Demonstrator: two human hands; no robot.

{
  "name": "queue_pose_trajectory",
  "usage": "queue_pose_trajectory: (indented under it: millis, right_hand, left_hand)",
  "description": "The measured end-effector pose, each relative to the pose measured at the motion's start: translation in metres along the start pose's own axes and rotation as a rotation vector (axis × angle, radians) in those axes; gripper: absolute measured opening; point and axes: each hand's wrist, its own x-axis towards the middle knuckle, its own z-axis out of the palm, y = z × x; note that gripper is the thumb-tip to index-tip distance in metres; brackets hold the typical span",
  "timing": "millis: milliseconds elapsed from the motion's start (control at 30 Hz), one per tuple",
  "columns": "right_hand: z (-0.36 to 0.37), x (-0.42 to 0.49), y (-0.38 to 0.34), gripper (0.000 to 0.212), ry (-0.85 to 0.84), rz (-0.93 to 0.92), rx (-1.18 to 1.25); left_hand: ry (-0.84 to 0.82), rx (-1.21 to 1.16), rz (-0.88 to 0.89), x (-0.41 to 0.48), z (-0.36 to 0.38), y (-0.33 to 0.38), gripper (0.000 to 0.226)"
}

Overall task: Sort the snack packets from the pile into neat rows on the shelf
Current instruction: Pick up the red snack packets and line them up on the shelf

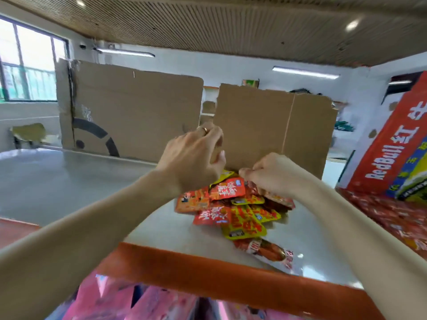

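A pile of small red, orange and yellow snack packets (233, 204) lies on the grey shelf top (180, 229), against an upright cardboard sheet (272, 132). One sausage packet (268, 249) lies apart, nearer the orange front edge (208, 271). My left hand (194, 158) hovers over the pile's far left side with its fingers curled by the cardboard's left edge; what it holds, if anything, is hidden. My right hand (275, 174) has curled fingers that pinch packets at the top right of the pile.
A larger cardboard panel (131, 109) stands at the back left. A red Red Bull carton (392, 146) leans at the right, with red packets (392, 215) spread below it. Pink packets (138, 301) fill the shelf underneath.
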Motion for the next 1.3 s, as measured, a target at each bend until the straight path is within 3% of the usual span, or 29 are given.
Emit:
queue_pose_trajectory:
  millis: [100, 233, 400, 500, 700, 800, 967, 1033, 1167, 1300]
  right_hand:
    - [0.013, 0.019, 0.002, 0.048, -0.068, 0.105, -0.001]
    - [0.022, 0.02, 0.008, 0.054, -0.083, 0.116, -0.036]
    - [0.031, 0.025, 0.015, 0.045, -0.017, 0.059, -0.026]
    - [0.027, 0.024, 0.021, 0.037, 0.061, -0.042, 0.002]
    - [0.002, 0.008, 0.03, 0.021, 0.368, -0.42, 0.02]
    - [-0.004, 0.007, 0.037, 0.018, 0.43, -0.479, 0.075]
    - [-0.002, 0.007, 0.037, 0.018, 0.441, -0.519, 0.117]
    - [-0.002, 0.008, 0.036, 0.02, 0.458, -0.491, 0.174]
    - [0.001, 0.006, 0.033, 0.028, 0.283, -0.372, 0.344]
    - [0.014, 0.003, 0.026, 0.037, 0.085, -0.407, 0.274]
  left_hand:
    - [-0.156, 0.036, 0.073, 0.006, 0.024, -0.018, 0.017]
    - [-0.388, -0.053, 0.26, 0.004, 0.044, -0.038, 0.022]
    - [-0.513, -0.222, 0.226, 0.006, 0.054, -0.035, 0.026]
    - [-0.483, -0.3, 0.17, 0.004, 0.057, -0.035, 0.031]
    - [-0.325, -0.705, -0.06, 0.011, 0.047, -0.035, 0.02]
    - [-0.277, -0.826, -0.062, 0.01, 0.041, -0.03, 0.014]
    - [-0.344, -1.065, -0.141, 0.009, 0.032, -0.024, 0.012]
    - [-0.269, -1.079, -0.141, 0.009, 0.03, -0.023, 0.014]
    - [-0.058, -1.108, -0.195, 0.014, 0.029, -0.029, 0.015]
    - [-0.015, -1.112, -0.186, 0.014, 0.026, -0.03, 0.014]
